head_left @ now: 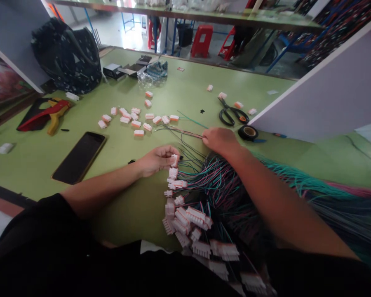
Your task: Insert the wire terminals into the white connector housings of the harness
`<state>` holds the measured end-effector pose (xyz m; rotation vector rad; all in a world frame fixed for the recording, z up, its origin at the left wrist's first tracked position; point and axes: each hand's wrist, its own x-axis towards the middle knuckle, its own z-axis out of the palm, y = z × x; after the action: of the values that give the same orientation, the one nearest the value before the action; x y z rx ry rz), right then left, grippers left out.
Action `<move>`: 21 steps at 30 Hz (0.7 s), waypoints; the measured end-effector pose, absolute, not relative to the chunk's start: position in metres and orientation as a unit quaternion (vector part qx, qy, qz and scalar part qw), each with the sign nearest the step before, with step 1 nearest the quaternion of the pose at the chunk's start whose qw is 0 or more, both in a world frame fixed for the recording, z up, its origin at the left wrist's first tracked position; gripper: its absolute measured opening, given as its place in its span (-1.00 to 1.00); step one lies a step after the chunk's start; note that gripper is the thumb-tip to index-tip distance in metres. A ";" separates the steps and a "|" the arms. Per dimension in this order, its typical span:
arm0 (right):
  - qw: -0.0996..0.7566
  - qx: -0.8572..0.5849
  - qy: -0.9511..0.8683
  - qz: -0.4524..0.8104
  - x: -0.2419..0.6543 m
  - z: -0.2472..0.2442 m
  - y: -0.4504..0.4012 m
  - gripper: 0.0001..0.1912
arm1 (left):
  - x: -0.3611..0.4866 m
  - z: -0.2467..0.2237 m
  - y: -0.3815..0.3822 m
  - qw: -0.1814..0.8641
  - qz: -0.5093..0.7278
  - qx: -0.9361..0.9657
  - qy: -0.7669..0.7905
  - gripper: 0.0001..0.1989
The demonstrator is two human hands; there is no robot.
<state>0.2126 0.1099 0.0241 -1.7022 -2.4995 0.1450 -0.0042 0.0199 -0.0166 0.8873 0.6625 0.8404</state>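
Note:
Between its thumb and fingers, my left hand point(158, 161) holds a small white and orange connector point(174, 160) near the middle of the view. My right hand point(220, 140), closed, grips a few thin wires point(188, 133) whose ends point left. Below both hands lies a large bundle of green, pink and dark wires point(219, 177), which runs off to the right under my right forearm. Several white connectors point(182, 216) are fitted on wire ends along the near side of the bundle. Loose white and orange connectors point(136, 123) are scattered beyond my left hand.
A phone point(79, 157) lies at the left, with red and yellow pliers-like tool point(51, 115) behind it. Black scissors point(231, 113) and black tape point(247, 133) sit at the right, beside a pale upright panel point(324, 86). A dark bag point(68, 55) stands back left.

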 end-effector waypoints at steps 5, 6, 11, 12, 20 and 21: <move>0.115 -0.598 -0.791 0.061 0.217 0.027 0.110 -0.84 | -0.004 -0.016 0.020 0.775 0.387 0.400 0.300 -0.73; 0.159 -0.619 -0.762 0.101 0.219 0.030 0.111 -0.86 | -0.004 -0.016 0.020 0.775 0.388 0.398 0.301 -0.72; 0.309 -0.630 -0.659 0.269 0.213 0.043 0.105 -0.91 | -0.004 -0.016 0.021 0.779 0.389 0.383 0.308 -0.70; 0.302 -0.607 -0.677 0.286 0.206 0.046 0.099 -0.86 | -0.004 -0.017 0.021 0.781 0.388 0.382 0.306 -0.69; 0.229 -0.414 -0.831 0.294 0.170 0.053 0.043 -0.87 | -0.005 -0.016 0.023 0.794 0.381 0.376 0.287 -0.63; 0.231 -0.422 -0.831 0.280 0.172 0.050 0.041 -0.88 | -0.005 -0.016 0.023 0.798 0.378 0.373 0.285 -0.64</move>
<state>0.1722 0.0407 0.0504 -1.1615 -2.2838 0.7700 -0.0052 0.0233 -0.0161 0.8010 0.6113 0.8123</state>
